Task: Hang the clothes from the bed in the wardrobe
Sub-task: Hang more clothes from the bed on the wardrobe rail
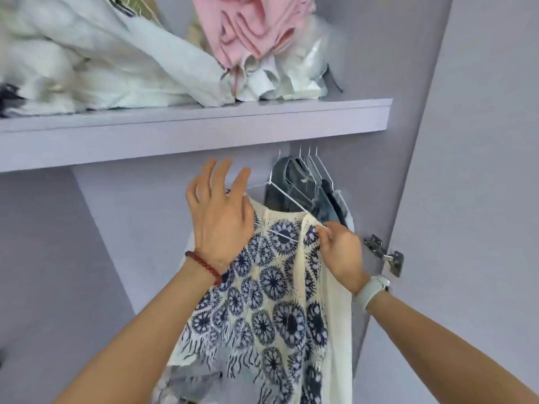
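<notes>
Hanging step is nearly done: patterned knit top (271, 287) sits on a white wire hanger (287, 196) under the wardrobe shelf (186, 123), draping straight down between both hands. Hook end points up toward the rail, which the shelf lip hides, so I can't confirm it's seated. Left hand (221, 217) is spread flat-fingered over the left shoulder of the top, gripping nothing. Right hand (339, 252) pinches the knit edge at the right hanger arm. Fabric is open crochet, cream with navy rosettes, snag-prone. Denim garments (306, 188) hang just right.
</notes>
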Tool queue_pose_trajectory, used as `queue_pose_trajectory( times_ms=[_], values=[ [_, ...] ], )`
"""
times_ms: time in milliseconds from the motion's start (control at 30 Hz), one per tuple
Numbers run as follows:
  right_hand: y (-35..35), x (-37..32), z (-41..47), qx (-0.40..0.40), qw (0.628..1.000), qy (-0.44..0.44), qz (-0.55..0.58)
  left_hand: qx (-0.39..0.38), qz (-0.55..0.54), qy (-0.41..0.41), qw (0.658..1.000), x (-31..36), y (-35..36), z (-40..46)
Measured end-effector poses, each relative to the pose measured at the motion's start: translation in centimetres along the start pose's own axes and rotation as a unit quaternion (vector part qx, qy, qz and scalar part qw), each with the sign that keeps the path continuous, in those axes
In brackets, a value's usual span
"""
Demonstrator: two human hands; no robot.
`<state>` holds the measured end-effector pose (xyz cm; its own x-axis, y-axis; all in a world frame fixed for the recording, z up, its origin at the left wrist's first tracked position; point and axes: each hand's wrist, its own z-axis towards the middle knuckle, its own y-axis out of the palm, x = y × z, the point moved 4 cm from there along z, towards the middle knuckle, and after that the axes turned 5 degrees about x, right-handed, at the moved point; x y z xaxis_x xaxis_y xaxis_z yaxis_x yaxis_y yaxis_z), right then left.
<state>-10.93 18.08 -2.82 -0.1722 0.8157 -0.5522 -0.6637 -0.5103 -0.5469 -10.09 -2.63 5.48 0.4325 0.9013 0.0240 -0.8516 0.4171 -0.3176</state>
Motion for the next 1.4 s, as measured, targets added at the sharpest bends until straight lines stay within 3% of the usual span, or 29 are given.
queue_pose_trajectory(
  times_ms=[100,200,367,533,767,933,1033,1133,1267,1400],
  values=[
    [2.4,-0.2,3.8,0.006,0.997,0.050,0.054,0.002,0.087,0.040,0.995,1.0,2.1,3.2],
    [4.3,-0.4,7.3,0.017,0.992,0.090,0.087,-0.026,0.144,0.015,0.989,0.1,4.7,4.3],
    [7.3,0.4,11.5,0.022,0.984,0.157,0.081,0.006,0.207,0.026,0.978,-1.6,6.8,4.0],
    [9.6,3.2,11.5,-0.022,0.976,0.202,0.075,0.028,0.235,0.036,0.971,-2.0,7.5,3.9],
    [9.1,5.0,11.6,-0.067,0.986,0.144,0.054,0.033,0.222,0.018,0.974,-1.4,7.6,4.0],
    [6.2,4.4,8.9,-0.008,0.999,-0.007,-0.032,0.026,0.139,-0.046,0.989,-0.4,7.8,2.2],
    [3.7,5.1,5.4,0.025,0.996,-0.061,-0.062,-0.023,0.068,-0.080,0.994,1.2,9.2,-1.7],
    [1.2,7.3,0.6,0.013,0.994,-0.047,-0.099,-0.120,0.006,-0.081,0.989,3.7,11.0,-6.7],
    [-2.7,11.6,-8.1,-0.016,0.986,0.065,-0.151,-0.292,-0.099,-0.090,0.947,8.2,12.4,-13.9],
    [-7.1,14.7,-19.4,-0.033,0.949,0.227,-0.218,-0.421,-0.183,-0.041,0.887,13.6,11.9,-20.9]
  ],
)
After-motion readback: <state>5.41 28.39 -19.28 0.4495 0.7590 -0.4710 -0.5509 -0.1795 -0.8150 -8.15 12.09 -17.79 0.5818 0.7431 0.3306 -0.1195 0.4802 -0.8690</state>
